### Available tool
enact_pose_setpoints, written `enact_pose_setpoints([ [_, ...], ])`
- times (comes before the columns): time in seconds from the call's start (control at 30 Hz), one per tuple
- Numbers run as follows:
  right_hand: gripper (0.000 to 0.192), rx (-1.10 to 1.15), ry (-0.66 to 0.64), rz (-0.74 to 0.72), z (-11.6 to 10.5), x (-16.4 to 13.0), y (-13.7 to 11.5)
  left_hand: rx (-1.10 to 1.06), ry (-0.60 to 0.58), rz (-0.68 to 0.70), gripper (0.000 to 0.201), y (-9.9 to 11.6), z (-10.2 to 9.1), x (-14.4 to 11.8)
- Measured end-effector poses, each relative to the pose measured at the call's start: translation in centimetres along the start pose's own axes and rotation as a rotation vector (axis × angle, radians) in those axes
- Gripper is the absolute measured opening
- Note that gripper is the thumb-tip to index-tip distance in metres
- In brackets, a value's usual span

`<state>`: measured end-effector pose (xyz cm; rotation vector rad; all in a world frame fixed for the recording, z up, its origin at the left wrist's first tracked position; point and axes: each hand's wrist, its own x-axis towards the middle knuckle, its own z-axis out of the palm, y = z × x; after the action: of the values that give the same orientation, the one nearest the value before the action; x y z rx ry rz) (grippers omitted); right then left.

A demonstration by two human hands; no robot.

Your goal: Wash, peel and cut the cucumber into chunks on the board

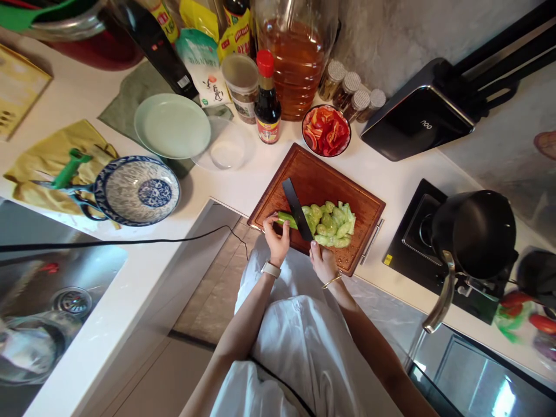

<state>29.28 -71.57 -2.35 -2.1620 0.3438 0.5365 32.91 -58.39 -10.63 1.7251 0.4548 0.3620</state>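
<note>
On the brown wooden cutting board point(299, 168), my left hand point(277, 242) pinches a short green vegetable piece point(287, 219), perhaps cucumber or a peeled stalk. My right hand point(324, 263) grips a dark-bladed kitchen knife point(297, 208) at its near end; the handle is mostly hidden in the fingers. The blade stands between the uncut piece on its left and a heap of pale green slices point(333, 223) on its right. Just behind the board is a bowl of cut red peppers point(326, 131).
A soy sauce bottle point(267, 101), a large oil jug point(299, 63) and several spice jars point(347, 87) line the wall. A knife block point(419, 116) and a black pot point(473, 231) on the stove are at right. To the left are a patterned bowl point(117, 174), a pale plate point(172, 125) and the sink point(99, 272).
</note>
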Motion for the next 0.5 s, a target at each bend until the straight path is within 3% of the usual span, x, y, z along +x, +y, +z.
enact_pose_setpoints([
  [0.33,0.061,-0.162,0.005,-0.021,0.0,-0.9,0.3,0.004,-0.011,0.013,0.023,0.1,0.0,0.0],
  [0.5,0.062,-0.195,0.072,-0.054,1.9,1.3,1.1,0.031,-0.01,0.019,0.021,0.2,-0.1,0.1],
])
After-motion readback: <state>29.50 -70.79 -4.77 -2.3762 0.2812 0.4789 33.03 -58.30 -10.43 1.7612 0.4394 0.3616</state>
